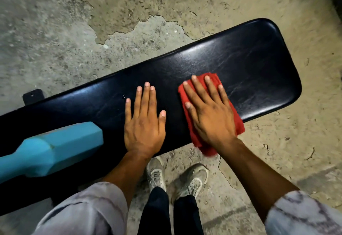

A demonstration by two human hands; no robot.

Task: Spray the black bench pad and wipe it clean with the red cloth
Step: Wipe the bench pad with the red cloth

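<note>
Two hands lie flat on the black bench pad: left hand, fingers straight, bare on the vinyl; right hand, fingers spread, pressing the red cloth at the pad's near edge, beside a teal spray bottle.

No text, label, brand, number or sign can be read anywhere in view.
</note>
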